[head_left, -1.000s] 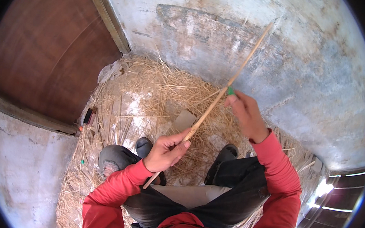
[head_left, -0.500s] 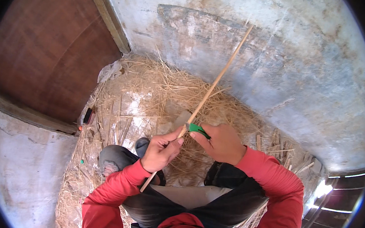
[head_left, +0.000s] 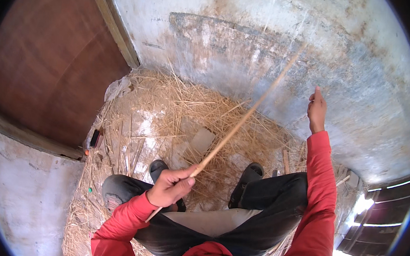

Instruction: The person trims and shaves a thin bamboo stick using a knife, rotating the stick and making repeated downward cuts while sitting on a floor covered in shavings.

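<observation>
My left hand (head_left: 172,187) is closed around the lower part of a long, thin wooden stick (head_left: 243,119), whose short end sticks out below the wrist. From there the stick slants up and to the right, its far end blurred against the wall. My right hand (head_left: 317,109) is stretched far forward, beyond and to the right of the stick and apart from it. Its fingers look curled together, one tip pointing up. The green-handled knife does not show; whatever the hand holds is hidden.
Straw and thin slivers (head_left: 193,96) litter the floor between my feet and the stained wall (head_left: 248,50). A flat pale block (head_left: 202,139) lies among them. On the left stands a brown door panel (head_left: 53,55), with a small dark object (head_left: 95,138) near its base.
My right hand has swung forward and right, away from the stick, and the green-handled knife has gone out of sight. My left hand has come nearer to me, still gripping the stick.
</observation>
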`<state>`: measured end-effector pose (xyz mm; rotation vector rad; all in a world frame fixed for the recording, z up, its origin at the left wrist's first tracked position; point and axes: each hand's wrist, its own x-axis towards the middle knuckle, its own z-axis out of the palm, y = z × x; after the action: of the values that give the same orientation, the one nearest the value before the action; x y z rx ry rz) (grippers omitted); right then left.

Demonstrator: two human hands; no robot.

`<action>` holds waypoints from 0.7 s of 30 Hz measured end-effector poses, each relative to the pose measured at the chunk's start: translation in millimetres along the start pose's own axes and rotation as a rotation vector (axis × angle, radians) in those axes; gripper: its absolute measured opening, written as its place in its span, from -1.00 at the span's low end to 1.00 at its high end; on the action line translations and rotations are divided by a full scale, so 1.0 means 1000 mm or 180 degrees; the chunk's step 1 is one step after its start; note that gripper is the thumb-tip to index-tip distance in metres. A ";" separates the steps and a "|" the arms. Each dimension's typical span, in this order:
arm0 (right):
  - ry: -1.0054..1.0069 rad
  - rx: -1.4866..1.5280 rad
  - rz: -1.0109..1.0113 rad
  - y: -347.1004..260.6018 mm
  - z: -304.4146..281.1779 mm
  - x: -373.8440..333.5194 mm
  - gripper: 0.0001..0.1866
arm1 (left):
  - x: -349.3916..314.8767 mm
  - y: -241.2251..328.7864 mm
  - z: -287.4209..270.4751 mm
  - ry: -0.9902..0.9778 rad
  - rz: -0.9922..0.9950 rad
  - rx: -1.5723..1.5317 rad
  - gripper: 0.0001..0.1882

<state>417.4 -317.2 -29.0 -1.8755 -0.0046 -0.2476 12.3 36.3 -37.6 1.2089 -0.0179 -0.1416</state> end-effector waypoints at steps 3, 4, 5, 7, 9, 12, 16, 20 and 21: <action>-0.0091 0.0477 0.0320 -0.056 0.003 -0.049 -0.48 | 0.005 -0.002 -0.002 0.0183 0.0107 0.0134 -0.50; -0.0277 0.0457 0.0017 -0.062 0.010 -0.060 -0.49 | 0.006 -0.002 -0.002 0.0215 0.0160 0.0145 -0.50; -0.0462 0.0439 -0.0285 -0.067 0.018 -0.069 -0.49 | 0.008 -0.002 -0.003 0.0248 0.0210 0.0159 -0.50; -0.0904 0.0380 -0.0671 -0.090 0.032 -0.100 -0.51 | 0.011 -0.003 -0.001 0.0271 0.0237 0.0251 -0.50; -0.1352 0.0385 -0.0853 -0.106 0.050 -0.137 -0.55 | 0.014 0.000 0.001 0.0267 0.0254 0.0400 -0.50; -0.1884 -0.0134 -0.1300 -0.104 0.064 -0.165 -0.58 | 0.017 0.003 0.005 0.0311 0.0126 0.0514 -0.50; -0.1980 -0.0806 -0.1508 -0.101 0.072 -0.172 -0.59 | 0.017 0.003 0.005 0.0342 0.0010 0.0535 -0.51; -0.1844 -0.1114 -0.1246 -0.103 0.071 -0.158 -0.57 | 0.019 -0.004 0.005 0.0377 0.0072 0.0753 -0.53; -0.1919 -0.1119 -0.1142 -0.106 0.073 -0.166 -0.57 | 0.020 -0.005 0.005 0.0407 0.0107 0.0846 -0.54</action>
<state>253.5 -195.2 20.9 -2.2277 -0.7548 0.0904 31.1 27.3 -41.5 1.4802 0.0564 -0.0325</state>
